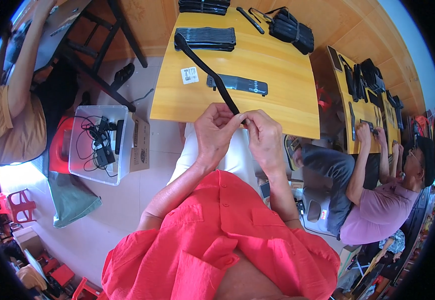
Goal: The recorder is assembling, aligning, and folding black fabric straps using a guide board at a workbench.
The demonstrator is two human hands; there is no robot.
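Black, long and narrow, the strip [218, 79] has its lower end at the front edge of the yellow wooden table [290, 107], while its rounded far end reaches up and leftward to the banded-looking stack of flat black pieces [210, 39]. At that lower end 2 hands meet, the left hand [213, 134] and the right hand [264, 137], each with thumb and fingertips closed in a pinch on the strip. Behind the strip lies 1 flat black bar [240, 84], with 1 white printed label [189, 75] to its left; contact between strip and bar cannot be determined.
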